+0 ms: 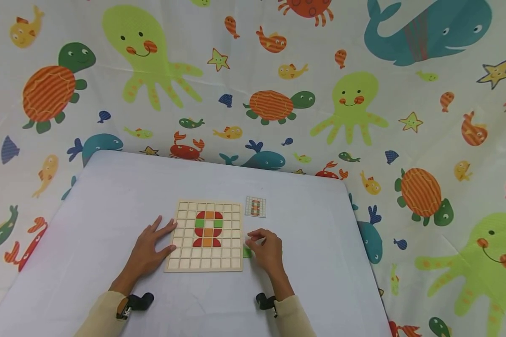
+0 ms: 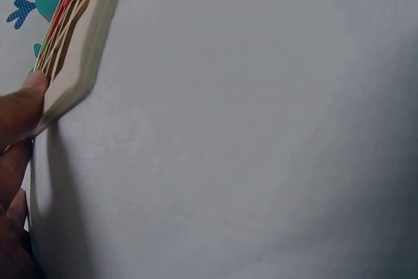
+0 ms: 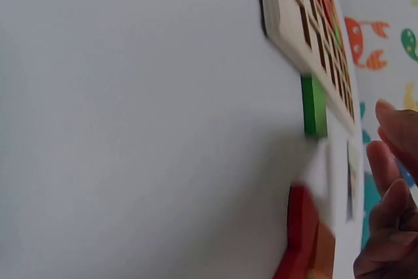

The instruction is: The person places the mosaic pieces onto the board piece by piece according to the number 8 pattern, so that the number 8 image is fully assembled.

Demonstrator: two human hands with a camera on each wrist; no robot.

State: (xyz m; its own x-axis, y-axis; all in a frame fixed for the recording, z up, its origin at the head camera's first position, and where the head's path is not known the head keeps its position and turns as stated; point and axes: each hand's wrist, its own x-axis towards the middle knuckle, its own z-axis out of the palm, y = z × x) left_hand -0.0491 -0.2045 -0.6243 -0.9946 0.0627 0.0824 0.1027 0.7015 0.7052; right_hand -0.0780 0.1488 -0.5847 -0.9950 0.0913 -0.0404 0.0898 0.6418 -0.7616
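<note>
A square wooden grid board lies on the table, with red, orange and green tiles forming a figure in its upper middle cells. My left hand rests at the board's left edge, thumb and fingers spread; its thumb touches the frame in the left wrist view. Just off the board's right side hovers my right hand, fingers loosely bent, nothing visible between them. Beside the board's edge lies a green block. A red block and an orange block lie nearby, hidden by the right hand in the head view.
A small pattern card lies beyond the board's upper right corner, printed with a similar figure on a grid. White cloth covers the table. Behind it hangs a curtain with sea animals.
</note>
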